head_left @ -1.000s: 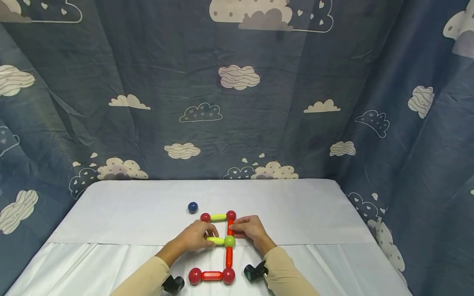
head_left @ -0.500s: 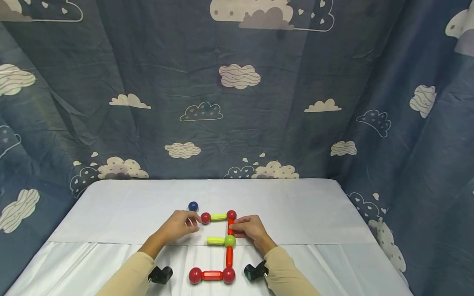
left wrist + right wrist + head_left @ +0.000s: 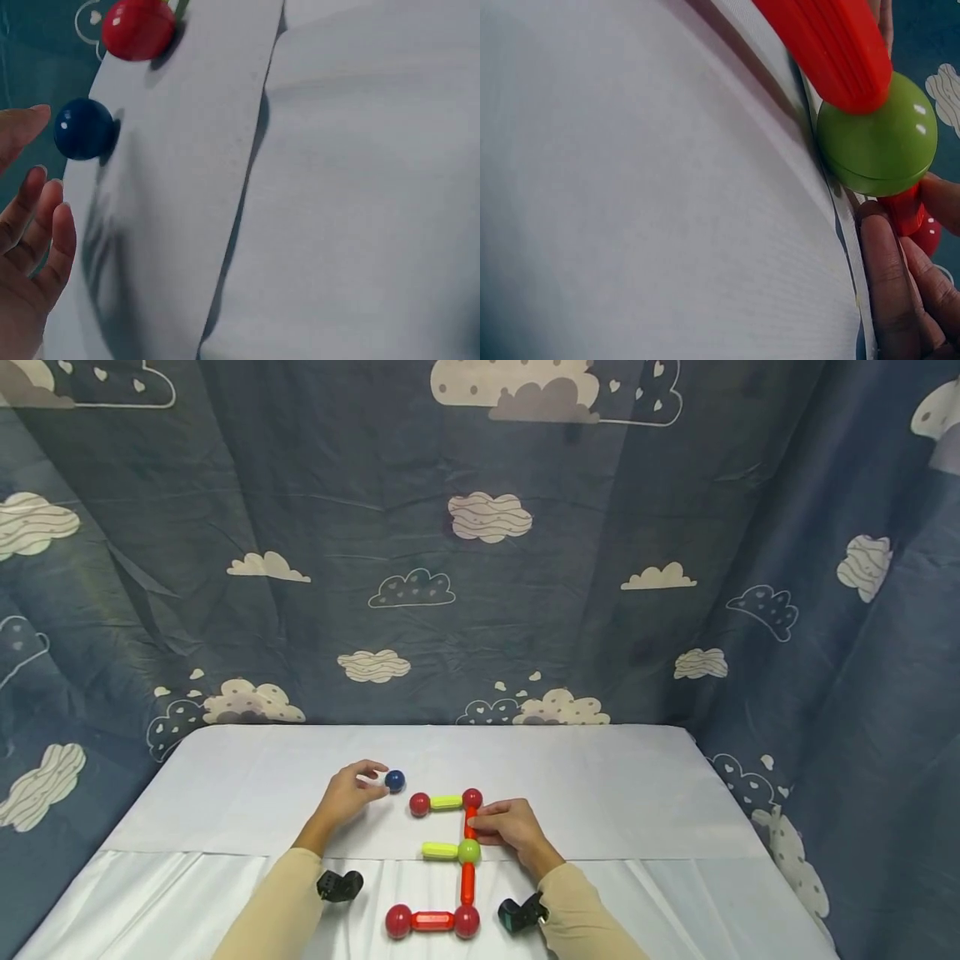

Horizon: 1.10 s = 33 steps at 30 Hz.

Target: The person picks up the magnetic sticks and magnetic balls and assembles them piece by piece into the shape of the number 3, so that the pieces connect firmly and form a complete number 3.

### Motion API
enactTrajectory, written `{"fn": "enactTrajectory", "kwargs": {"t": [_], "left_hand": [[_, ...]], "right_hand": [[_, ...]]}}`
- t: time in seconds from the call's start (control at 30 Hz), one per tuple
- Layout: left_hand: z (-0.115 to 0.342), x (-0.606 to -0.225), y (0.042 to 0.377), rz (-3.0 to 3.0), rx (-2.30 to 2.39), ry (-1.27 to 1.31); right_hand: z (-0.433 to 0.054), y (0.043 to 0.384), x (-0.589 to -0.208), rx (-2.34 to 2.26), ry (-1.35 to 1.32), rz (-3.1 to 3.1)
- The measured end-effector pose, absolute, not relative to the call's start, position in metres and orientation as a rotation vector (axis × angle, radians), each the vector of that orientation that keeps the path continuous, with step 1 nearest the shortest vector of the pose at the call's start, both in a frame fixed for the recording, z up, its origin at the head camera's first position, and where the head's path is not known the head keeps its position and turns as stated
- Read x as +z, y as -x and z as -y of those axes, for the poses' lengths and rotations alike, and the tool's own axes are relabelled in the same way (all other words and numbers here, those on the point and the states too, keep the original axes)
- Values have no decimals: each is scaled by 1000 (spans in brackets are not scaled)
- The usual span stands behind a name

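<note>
A blue ball (image 3: pixel 394 782) lies on the white cloth beyond the rod-and-ball figure. My left hand (image 3: pixel 349 792) reaches to it with fingers spread; in the left wrist view the blue ball (image 3: pixel 84 129) shows just past the thumb and fingertips, with a gap. My right hand (image 3: pixel 513 831) pinches the upper red rod (image 3: pixel 470 823), which joins a red ball (image 3: pixel 472 798) to a green ball (image 3: pixel 468 852). The right wrist view has the green ball (image 3: pixel 877 139) close up, with thumb and fingers on the rod behind it. A yellow-green rod (image 3: pixel 440 851) sticks out leftward from the green ball.
At the figure's top, another yellow-green rod (image 3: pixel 446 802) ends in a red ball (image 3: pixel 420 804). Below the green ball, a red rod (image 3: pixel 468 883) runs to a bottom corner ball (image 3: pixel 467 922), then a red rod (image 3: pixel 432 922) and ball (image 3: pixel 398 922). A cloud-print curtain (image 3: pixel 555 635) hangs behind.
My left hand has let go of the middle yellow-green rod and moved up and left to the blue ball. The right hand keeps its grip on the upper red rod.
</note>
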State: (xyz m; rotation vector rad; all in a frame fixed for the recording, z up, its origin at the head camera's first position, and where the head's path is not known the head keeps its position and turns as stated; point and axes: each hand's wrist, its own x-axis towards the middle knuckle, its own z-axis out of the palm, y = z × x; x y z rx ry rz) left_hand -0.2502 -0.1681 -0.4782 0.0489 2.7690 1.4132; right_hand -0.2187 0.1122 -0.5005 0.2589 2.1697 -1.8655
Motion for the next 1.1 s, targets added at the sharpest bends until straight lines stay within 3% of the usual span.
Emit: {"fn": "enactTrajectory", "kwargs": {"t": [0.17, 1.1], "left_hand": [[166, -489, 259, -2679, 1521, 41], [156, -494, 264, -2791, 1320, 4]], "right_hand": [[-114, 219, -499, -1871, -249, -2163], [-114, 218, -502, -1917, -203, -2149]]}}
